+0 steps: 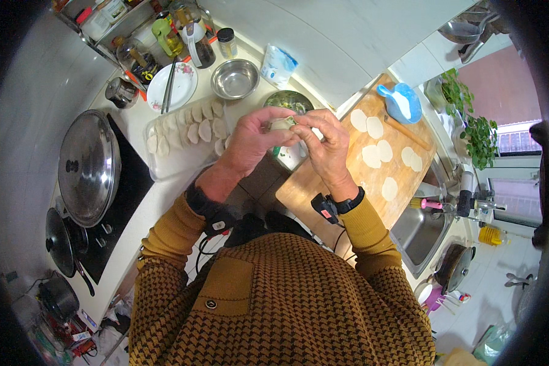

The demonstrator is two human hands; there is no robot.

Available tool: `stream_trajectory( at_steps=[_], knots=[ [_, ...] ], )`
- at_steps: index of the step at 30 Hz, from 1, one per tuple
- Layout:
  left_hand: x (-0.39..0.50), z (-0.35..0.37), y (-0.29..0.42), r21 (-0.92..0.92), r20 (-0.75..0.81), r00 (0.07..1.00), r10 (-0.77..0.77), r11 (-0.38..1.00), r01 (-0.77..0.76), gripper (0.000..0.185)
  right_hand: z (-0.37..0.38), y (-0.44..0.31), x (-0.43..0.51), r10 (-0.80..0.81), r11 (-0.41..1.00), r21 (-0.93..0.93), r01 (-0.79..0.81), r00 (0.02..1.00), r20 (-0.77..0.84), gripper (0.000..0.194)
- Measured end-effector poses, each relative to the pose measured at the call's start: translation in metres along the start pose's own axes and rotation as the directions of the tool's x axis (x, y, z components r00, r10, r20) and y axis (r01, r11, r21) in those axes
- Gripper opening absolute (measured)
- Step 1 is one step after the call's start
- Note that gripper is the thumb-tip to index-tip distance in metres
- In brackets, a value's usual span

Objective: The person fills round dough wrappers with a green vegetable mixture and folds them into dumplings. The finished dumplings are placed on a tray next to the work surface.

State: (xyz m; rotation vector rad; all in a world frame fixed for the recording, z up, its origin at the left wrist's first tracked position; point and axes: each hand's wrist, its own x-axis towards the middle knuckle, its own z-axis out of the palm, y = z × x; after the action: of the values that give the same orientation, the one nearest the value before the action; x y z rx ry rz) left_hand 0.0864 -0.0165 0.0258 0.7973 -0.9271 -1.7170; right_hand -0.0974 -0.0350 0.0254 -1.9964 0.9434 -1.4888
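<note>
Between my hands a filled dumpling is held in the air, with green filling showing at its right end. My left hand cups it from the left; the fingertips of my right hand pinch its wrapper edge. Behind it stands a bowl of green filling, partly hidden by my hands. To the left, a clear plastic tray holds rows of folded dumplings. On the right, several round dough wrappers lie on a wooden board, beside a rolling pin and a blue scoop of flour.
A steel bowl and a floral plate with chopsticks stand behind the tray. A lidded wok sits on the black cooktop at left. The sink adjoins the board at right. Bottles crowd the back left.
</note>
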Motion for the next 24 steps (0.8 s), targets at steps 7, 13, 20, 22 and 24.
stream_trajectory(
  at_steps=[7,13,20,22,24],
  knots=[
    [-0.0019,0.0058,0.001,0.055,-0.042,0.999,0.024,0.998,-0.022,0.038,-0.0012,-0.0024,0.0031,-0.048,0.995,-0.083,0.053,0.997,0.056,0.011],
    [-0.0001,0.0032,-0.0042,0.173,-0.009,0.998,0.06,0.983,-0.057,0.039,-0.005,-0.0027,0.0079,-0.112,0.983,-0.13,0.129,0.985,0.134,0.01],
    [0.0016,0.0034,-0.004,0.249,-0.026,0.997,0.067,0.967,-0.059,0.036,-0.0041,-0.0043,0.0062,-0.096,0.983,-0.144,0.111,0.989,0.112,0.013],
    [0.0023,0.004,-0.0015,0.277,-0.019,0.998,0.064,0.959,-0.056,0.036,-0.0036,-0.0012,0.0085,-0.184,0.969,-0.145,0.198,0.977,0.105,0.014],
    [0.0029,0.0053,0.0003,0.301,0.006,0.997,0.083,0.95,-0.08,0.036,-0.0047,0.0009,0.0099,-0.236,0.957,-0.147,0.25,0.966,0.106,0.015]
  ],
)
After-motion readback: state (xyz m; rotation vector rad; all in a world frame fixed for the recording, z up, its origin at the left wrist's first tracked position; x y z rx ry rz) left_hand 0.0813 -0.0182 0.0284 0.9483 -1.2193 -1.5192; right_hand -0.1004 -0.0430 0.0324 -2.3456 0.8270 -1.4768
